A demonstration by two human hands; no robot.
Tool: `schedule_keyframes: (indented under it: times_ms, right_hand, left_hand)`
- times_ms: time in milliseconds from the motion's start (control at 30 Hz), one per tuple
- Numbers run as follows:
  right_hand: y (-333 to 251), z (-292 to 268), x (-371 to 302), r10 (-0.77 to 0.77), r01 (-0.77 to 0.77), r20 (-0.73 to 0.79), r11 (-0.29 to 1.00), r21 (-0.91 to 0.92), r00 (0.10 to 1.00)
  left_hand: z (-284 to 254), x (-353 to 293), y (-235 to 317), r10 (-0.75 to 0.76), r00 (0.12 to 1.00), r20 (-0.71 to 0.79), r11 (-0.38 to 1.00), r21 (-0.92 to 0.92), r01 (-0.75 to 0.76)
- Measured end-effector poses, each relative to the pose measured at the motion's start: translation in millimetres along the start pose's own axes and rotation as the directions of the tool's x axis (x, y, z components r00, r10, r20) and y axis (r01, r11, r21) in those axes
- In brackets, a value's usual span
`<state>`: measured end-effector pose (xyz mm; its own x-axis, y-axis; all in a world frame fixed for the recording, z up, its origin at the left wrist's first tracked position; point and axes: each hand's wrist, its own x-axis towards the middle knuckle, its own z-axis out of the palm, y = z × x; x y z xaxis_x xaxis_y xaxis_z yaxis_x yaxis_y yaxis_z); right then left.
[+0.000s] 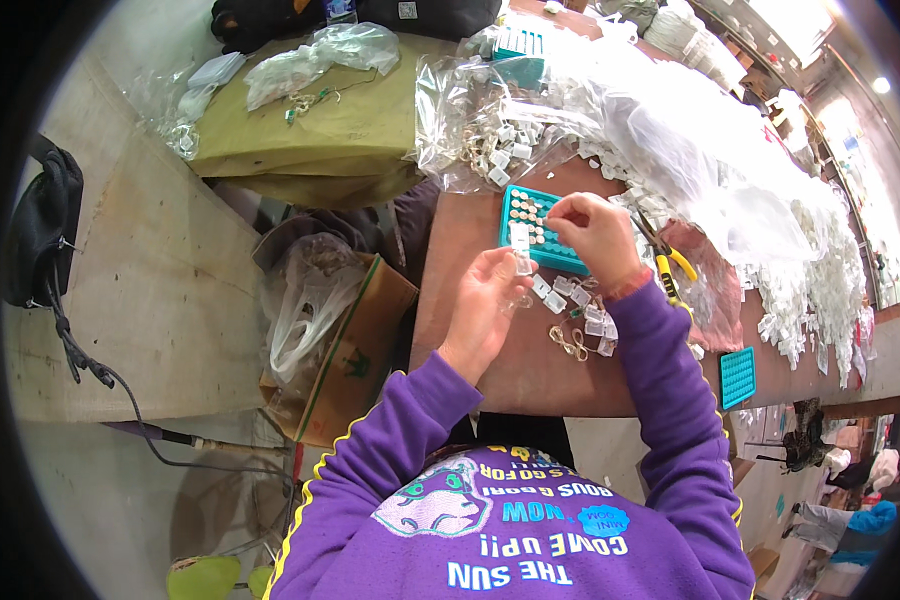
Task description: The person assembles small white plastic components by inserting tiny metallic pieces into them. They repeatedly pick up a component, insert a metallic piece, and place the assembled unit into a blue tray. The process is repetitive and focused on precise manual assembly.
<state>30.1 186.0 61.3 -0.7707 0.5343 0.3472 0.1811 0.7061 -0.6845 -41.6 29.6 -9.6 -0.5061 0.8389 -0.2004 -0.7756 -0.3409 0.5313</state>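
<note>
My left hand (478,305) is closed on a small clear-and-white plastic box (521,238), held up over the near left edge of a teal tray (570,263). Rows of small round pale pieces (521,205) fill part of that tray's pockets. My right hand (600,235) hovers over the tray with thumb and forefinger pinched together; whatever is between the fingertips is too small to make out. Just in front of the tray lie several little clear boxes (553,300) and a few thin beige cords (570,347).
Yellow-handled pliers (670,265) lie right of my right wrist. A second teal tray (738,377) sits near the table's right front edge. Heaps of white plastic pieces (810,290) and clear bags (660,140) cover the far right. An open cardboard box (370,310) stands left of the table.
</note>
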Motion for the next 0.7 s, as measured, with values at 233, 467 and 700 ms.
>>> schedule_keyframes:
  times_ms: [233, 467, 700]
  right_hand:
    - [-37.2, 4.5, -47.8, -0.204, 0.202, -0.024, 0.977, -0.066, 0.979]
    - [-34.1, 6.7, -52.9, -0.207, 0.204, -0.018, 0.972, -0.115, 0.978]
    - [-35.1, -8.3, -53.7, -0.213, 0.217, 0.058, 0.973, -0.081, 0.975]
  left_hand:
    - [2.4, -1.6, -6.4, 0.008, 0.999, 0.052, 1.000, 0.002, -0.008]
    - [3.2, -4.5, -3.1, -0.002, 0.998, 0.070, 1.000, 0.027, 0.000]
    - [1.2, -1.9, -3.5, 0.013, 0.990, 0.139, 0.992, 0.125, -0.030]
